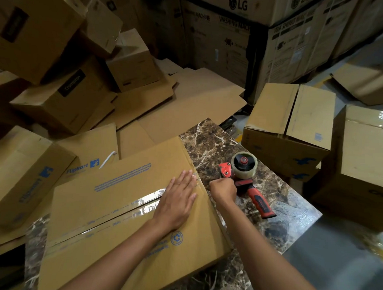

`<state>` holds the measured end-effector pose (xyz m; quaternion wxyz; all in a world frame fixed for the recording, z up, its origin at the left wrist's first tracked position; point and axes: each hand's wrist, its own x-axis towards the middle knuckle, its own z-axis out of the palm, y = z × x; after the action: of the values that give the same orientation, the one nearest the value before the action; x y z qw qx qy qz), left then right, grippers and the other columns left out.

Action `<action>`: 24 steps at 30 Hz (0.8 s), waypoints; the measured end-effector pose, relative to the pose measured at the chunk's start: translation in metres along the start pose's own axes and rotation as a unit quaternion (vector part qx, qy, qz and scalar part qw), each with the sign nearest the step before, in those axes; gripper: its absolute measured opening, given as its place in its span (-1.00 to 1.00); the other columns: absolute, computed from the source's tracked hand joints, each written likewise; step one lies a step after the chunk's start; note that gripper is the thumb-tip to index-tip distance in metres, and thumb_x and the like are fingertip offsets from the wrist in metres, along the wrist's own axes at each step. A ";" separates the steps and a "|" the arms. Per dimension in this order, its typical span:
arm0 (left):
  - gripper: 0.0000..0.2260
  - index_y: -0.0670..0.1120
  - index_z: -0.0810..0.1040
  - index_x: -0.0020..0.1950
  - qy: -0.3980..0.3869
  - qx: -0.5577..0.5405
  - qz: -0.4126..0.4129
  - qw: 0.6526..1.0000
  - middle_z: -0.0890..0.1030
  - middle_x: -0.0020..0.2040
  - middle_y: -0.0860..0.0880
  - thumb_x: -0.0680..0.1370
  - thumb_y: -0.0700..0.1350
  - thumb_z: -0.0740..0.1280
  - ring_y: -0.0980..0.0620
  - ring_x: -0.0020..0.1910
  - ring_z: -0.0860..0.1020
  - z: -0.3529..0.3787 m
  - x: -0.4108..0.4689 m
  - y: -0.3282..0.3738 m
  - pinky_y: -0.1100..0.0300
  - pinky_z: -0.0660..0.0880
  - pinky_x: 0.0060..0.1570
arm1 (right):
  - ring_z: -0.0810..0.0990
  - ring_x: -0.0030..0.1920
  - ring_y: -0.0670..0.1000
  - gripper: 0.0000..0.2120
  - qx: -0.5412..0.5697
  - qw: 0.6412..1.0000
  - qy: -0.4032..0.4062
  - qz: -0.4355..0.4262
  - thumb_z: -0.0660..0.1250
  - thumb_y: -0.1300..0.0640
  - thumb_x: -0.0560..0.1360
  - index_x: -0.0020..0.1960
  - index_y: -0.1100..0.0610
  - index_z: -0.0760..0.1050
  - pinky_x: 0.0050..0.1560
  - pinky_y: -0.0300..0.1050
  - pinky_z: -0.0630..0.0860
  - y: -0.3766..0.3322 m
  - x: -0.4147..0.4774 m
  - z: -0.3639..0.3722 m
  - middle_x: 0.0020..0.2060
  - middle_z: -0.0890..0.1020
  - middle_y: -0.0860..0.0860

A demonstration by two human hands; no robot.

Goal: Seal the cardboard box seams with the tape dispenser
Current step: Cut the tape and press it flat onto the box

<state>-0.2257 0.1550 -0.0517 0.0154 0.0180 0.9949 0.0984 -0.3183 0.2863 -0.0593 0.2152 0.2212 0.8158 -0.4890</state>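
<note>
Two bare forearms reached in from the near edge of a marble-patterned desk [288, 204], where a brown cardboard box [124, 186] lay flat across the left side. The box carried lines of blue print and a blue recycling mark near its near-right corner. A glossy strip of clear tape [149, 196] ran along its centre seam.

The left hand [177, 200] lay flat on the box top near the right edge, fingers straight and close together. The right hand [223, 190] was curled just off that edge, against the head of the tape dispenser [246, 175]. The dispenser lay on its side on the bare desk right of the box, with a roll of clear tape on it. Its red-and-black handle [260, 201] pointed toward the desk's right edge, free of any grip.

Flattened cardboard sheets [187, 105] spread beyond the far edge. A heap of boxes [57, 96] rose on the left, LG washing-machine cartons [224, 37] stood at the back, and a closed carton [288, 131] sat off the right side.

The left hand covered the seam's right end. The right hand's fingertips were hidden behind its knuckles, so whether they held the tool or the tape could not be told. The blue print was too small to read.
</note>
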 end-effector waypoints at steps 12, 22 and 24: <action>-0.39 -0.05 -0.27 0.57 -0.023 0.029 -0.028 0.999 -0.30 0.57 0.02 0.57 0.16 -0.27 0.12 0.52 -0.35 -0.002 -0.004 0.007 0.04 -0.22 0.53 | 0.65 -0.04 0.16 -0.70 -0.083 0.964 0.038 -0.249 0.19 -0.02 0.60 0.12 0.05 0.65 -0.12 -0.06 0.51 -0.003 -0.039 0.016 -0.03 0.71 0.11; -0.21 -0.07 -0.31 0.56 -0.033 0.036 -0.088 0.995 -0.38 0.55 0.00 0.45 0.37 -0.46 0.07 0.51 -0.39 -0.004 -0.022 -0.009 0.00 -0.23 0.53 | 0.58 0.17 0.25 -0.43 -0.227 0.938 -0.021 -0.261 0.06 -0.25 0.59 0.40 0.14 0.36 0.05 0.07 0.48 -0.007 -0.041 0.018 0.13 0.64 0.20; -0.25 -0.07 -0.29 0.57 -0.033 0.042 -0.090 0.995 -0.35 0.55 -0.01 0.51 0.35 -0.33 0.06 0.52 -0.37 -0.004 -0.027 -0.013 0.01 -0.24 0.53 | 0.59 0.16 0.25 -0.36 -0.256 0.934 -0.041 -0.245 0.10 -0.35 0.53 0.36 0.12 0.38 0.01 0.06 0.47 -0.009 -0.039 0.021 0.14 0.63 0.19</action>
<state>-0.1994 0.1405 -0.0497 0.0561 -0.0677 0.9947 0.0541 -0.2889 0.2577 -0.0399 0.1709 -0.0687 0.9329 -0.3094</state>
